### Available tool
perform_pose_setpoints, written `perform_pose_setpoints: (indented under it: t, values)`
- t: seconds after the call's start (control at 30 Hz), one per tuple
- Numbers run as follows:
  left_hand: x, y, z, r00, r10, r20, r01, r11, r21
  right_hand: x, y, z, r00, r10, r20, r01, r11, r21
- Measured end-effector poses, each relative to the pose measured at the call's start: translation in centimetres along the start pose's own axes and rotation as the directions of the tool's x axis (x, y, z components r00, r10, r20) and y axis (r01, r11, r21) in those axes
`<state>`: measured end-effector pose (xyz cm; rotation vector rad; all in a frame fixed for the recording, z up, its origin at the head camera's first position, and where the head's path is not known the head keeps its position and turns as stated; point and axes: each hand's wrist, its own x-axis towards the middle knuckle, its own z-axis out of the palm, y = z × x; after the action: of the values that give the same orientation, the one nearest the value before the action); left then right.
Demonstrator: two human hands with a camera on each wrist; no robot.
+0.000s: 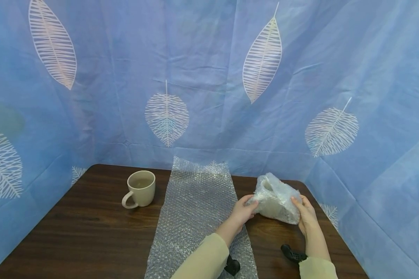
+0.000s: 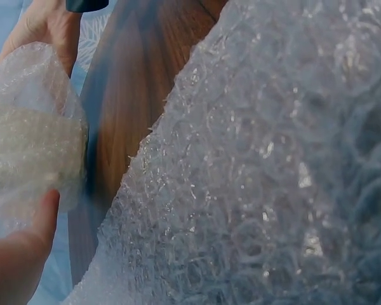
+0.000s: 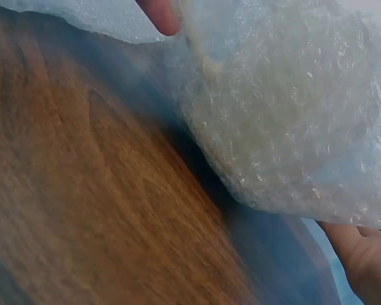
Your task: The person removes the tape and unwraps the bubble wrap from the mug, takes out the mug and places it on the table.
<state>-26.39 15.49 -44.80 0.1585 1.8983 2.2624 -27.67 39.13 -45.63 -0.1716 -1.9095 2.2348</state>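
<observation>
Both hands hold a bubble-wrapped bundle (image 1: 277, 203) over the right side of the table. Through its clear plastic, a pale, rounded thing shows in the left wrist view. My left hand (image 1: 243, 212) pinches the bundle's left end, with the thumb (image 2: 47, 219) along the wrap. At the opposite end, my right hand (image 1: 307, 213) grips it, thumb on the near face and fingers behind. The wrap gapes in a loose fold at the top. A flat sheet of bubble wrap (image 1: 195, 209) lies under my left forearm.
On the left of the dark wooden table (image 1: 90, 232) stands a cream mug (image 1: 142, 192), handle toward the near left. A blue leaf-print curtain (image 1: 202, 58) hangs behind and at both sides. Black wrist-camera pieces (image 1: 293, 254) stick out beside the sleeves.
</observation>
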Motion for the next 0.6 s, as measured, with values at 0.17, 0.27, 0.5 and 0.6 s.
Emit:
perform_pose_setpoints:
  t: [0.17,0.27,0.5,0.6]
  values:
    - [0.0,0.0,0.1,0.999,0.035,-0.022,-0.034,0.999,0.020,-0.4,-0.3,0.1,1.000,-0.019,0.003,0.019,1.000,-0.009]
    - [0.0,0.2,0.0,0.998,0.057,-0.034,-0.056,0.998,0.025,-0.7,-0.5,0.2,1.000,-0.023,0.005,0.023,1.000,-0.014]
    - [-0.4,0.7,-0.5,0.996,0.077,-0.043,-0.076,0.996,0.037,-1.3,-1.0,1.0,0.999,-0.045,0.003,0.045,0.999,-0.014]
    - [-0.5,0.9,-0.6,0.994,0.094,-0.050,-0.093,0.995,0.032,-1.6,-1.1,1.4,0.999,-0.044,-0.005,0.044,0.999,0.000]
